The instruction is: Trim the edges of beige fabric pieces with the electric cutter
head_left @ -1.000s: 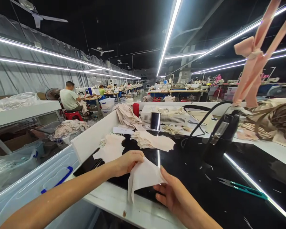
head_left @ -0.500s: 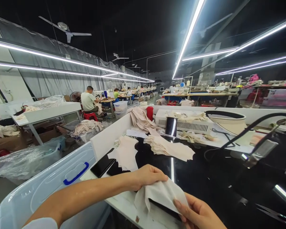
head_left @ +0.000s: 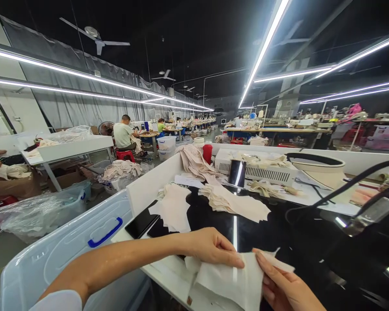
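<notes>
Cream fabric (head_left: 228,280) hangs between my two hands over the near edge of the black glossy work surface (head_left: 298,259). My left hand (head_left: 215,248) pinches its upper edge, thumb and fingers pressed together. Close by on the right, my right hand (head_left: 283,280) grips the same fabric between thumb and fingers, and a loose flap sticks out past it. Just beyond lie a fanned stack of cream fabric pieces (head_left: 236,203) and a smaller pile of cut pieces (head_left: 175,209).
A dark phone-like slab (head_left: 141,219) lies at the left edge. A large blue-handled plastic bin (head_left: 71,233) stands left of the table. Behind are a white vented box (head_left: 262,170), a red cone (head_left: 207,153) and a round cream container (head_left: 317,168). A co-worker (head_left: 123,134) sits farther back.
Both hands have moved right and closer together along the fabric. The right hand has come up to its top edge, and the fabric now hangs flatter, with a flap showing at right.
</notes>
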A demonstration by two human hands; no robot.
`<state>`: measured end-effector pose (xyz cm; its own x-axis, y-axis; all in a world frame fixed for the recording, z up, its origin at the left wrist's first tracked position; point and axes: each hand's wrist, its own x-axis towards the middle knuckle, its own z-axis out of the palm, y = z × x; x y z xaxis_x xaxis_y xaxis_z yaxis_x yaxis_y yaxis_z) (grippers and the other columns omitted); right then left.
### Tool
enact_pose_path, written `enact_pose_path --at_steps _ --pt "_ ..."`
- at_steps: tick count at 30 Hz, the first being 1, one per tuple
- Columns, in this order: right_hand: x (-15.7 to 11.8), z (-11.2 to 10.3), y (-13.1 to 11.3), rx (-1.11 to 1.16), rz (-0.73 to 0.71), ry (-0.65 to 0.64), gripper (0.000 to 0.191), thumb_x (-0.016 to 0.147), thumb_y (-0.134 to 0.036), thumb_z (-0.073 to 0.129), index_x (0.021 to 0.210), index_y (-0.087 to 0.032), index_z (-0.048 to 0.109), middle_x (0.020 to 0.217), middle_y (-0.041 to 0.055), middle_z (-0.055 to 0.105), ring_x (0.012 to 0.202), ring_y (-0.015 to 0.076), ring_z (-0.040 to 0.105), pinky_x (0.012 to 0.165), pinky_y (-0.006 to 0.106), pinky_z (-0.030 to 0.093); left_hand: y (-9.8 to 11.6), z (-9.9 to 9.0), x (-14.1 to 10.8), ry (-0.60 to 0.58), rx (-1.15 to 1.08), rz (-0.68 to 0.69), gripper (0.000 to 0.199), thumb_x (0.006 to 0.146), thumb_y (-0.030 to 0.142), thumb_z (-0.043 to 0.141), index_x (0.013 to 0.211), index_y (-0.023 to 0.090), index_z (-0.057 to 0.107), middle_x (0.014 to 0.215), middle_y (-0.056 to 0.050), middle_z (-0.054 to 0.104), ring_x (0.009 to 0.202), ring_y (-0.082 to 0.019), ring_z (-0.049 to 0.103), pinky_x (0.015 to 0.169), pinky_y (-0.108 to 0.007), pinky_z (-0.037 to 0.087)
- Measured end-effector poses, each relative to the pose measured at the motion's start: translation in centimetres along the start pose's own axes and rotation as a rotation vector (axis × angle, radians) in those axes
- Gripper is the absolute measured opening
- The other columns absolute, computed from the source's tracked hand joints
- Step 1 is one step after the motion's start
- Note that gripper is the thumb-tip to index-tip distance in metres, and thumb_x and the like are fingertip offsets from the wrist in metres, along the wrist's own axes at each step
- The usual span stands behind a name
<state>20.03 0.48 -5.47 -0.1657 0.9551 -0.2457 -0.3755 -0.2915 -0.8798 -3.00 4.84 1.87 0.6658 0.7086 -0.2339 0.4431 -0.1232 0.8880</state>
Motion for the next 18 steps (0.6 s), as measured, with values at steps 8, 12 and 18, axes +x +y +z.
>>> enact_pose_path --at_steps 8,12,18 --pt "0.9 -0.3 -4.0 -0.187 -0.352 0.256 0.051 0.064 -0.060 0.094 0.094 -0.022 0.081 0.081 0.0021 0.067 0.069 0.0143 0.054 0.057 0.022 0.049 1.0 -5.1 -0.6 0.350 0.605 0.252 0.024 0.103 0.032 0.055 0.108 0.022 0.077 0.114 -0.005 0.072 0.107 -0.023 0.064 0.087 -0.027 0.043" --pt "-1.5 -1.0 -3.7 -0.678 -0.405 0.204 0.038 0.081 -0.061 0.077 0.090 -0.024 0.081 0.081 0.0024 0.072 0.074 0.0196 0.061 0.071 0.029 0.053 0.3 -5.2 -2.7 0.161 0.741 0.207 0.026 0.099 0.047 0.062 0.092 0.027 0.078 0.094 -0.005 0.073 0.093 -0.025 0.066 0.081 -0.029 0.044" --pt "-4.0 -2.0 -1.3 -0.977 -0.432 -0.009 0.018 0.093 -0.039 0.066 0.098 -0.028 0.079 0.105 0.0034 0.078 0.099 0.0238 0.072 0.091 0.030 0.056 -0.9 -2.0 -2.6 0.058 0.829 0.275 0.029 0.105 0.039 0.057 0.089 0.025 0.077 0.085 -0.003 0.074 0.081 -0.022 0.068 0.072 -0.030 0.042"
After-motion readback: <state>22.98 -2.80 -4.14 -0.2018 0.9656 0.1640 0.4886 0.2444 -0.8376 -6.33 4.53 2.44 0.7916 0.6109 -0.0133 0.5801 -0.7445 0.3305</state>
